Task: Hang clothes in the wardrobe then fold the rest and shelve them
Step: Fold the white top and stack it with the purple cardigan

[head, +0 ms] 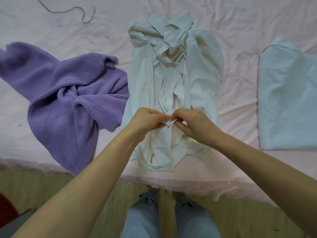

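Left hand (pixel 145 120) and right hand (pixel 192 125) meet fingertip to fingertip, both pinching one small bunch of fabric at the front of the pale shirt (pixel 202 78). Shirt lies crumpled lengthwise on the pink bed (pixel 240 23), collar away. Purple ribbed sweater (pixel 73 93) heaped left; folded light-blue garment (pixel 288 97) right.

Bed (pixel 240 28) fills upper view, covered in a wrinkled pale pink sheet (pixel 51 31); its frilled edge hangs along the near side. Loose length of grey-green yarn (pixel 75 10) lies on the sheet, far left. Floor (pixel 106 203) below: yellowish-green. Light soft, even, no hard shadows.
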### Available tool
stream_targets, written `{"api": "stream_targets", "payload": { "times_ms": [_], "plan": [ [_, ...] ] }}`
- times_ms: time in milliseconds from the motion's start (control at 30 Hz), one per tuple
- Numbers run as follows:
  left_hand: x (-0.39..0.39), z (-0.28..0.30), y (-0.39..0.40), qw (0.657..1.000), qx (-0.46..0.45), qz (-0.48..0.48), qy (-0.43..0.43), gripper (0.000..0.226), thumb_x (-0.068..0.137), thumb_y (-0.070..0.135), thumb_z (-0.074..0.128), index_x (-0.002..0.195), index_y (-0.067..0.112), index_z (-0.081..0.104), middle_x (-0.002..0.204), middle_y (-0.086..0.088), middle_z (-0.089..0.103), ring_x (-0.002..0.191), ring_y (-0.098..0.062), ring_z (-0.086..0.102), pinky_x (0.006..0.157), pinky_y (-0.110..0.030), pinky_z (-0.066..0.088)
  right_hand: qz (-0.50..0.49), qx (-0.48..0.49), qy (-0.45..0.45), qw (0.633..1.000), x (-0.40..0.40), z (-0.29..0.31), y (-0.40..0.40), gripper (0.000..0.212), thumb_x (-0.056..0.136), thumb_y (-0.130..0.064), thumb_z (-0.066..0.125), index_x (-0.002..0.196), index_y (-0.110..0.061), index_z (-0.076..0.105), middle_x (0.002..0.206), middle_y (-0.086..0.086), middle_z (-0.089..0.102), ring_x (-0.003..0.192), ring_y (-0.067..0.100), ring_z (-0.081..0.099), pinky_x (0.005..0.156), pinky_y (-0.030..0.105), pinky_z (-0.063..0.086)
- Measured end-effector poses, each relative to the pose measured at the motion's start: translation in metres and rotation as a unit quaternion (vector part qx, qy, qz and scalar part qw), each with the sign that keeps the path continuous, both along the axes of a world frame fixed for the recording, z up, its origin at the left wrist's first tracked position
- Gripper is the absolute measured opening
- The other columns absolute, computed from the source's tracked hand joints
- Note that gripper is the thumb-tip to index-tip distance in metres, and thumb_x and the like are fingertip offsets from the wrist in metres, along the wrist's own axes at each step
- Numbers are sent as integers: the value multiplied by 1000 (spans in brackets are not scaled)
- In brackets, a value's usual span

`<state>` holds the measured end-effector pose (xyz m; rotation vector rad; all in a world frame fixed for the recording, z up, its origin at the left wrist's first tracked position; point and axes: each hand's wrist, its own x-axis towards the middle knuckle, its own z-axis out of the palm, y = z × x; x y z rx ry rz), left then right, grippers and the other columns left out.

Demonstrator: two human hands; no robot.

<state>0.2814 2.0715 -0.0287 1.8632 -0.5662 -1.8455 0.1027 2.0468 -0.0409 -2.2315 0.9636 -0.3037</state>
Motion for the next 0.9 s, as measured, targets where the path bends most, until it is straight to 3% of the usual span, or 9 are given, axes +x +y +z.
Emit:
{"api": "stream_targets", "payload": {
  "times_ms": [533, 733, 800, 900],
  "plan": [
    [-9, -1, 4, 998, 22, 43, -45, 13, 77, 11, 76, 85, 0, 75, 86, -11, 75, 89, -18, 71, 94, -33, 53, -60, 42, -9, 997, 5, -5, 2, 8, 87, -18, 60, 87, -10, 61, 76, 3, 69, 69, 20, 67, 64, 41, 55],
    [-11, 2, 10, 994, -10, -6, -107, 10, 76, 8, 74, 82, 0, 76, 89, -16, 74, 93, -22, 70, 93, -39, 54, -97, 78, -23, 992, 5, -3, 7, 11, 83, -10, 71, 93, -7, 73, 84, 3, 75, 77, 11, 70, 75, 28, 57],
    [-11, 3, 12, 992, -23, -24, -123, 8, 78, 11, 74, 82, 4, 77, 87, -13, 74, 91, -21, 69, 89, -36, 56, -105, 95, -23, 990, 6, -3, 7, 11, 82, -8, 72, 92, -7, 74, 84, 2, 75, 77, 9, 70, 75, 21, 55],
    [-10, 5, 13, 987, -52, -61, -138, 22, 85, 22, 70, 83, 0, 75, 74, -5, 67, 74, -17, 62, 69, -29, 49, -111, 112, -17, 987, 9, 0, 7, 9, 81, -8, 71, 90, -8, 74, 80, 0, 74, 75, 6, 68, 74, 18, 53]
  ]
}}
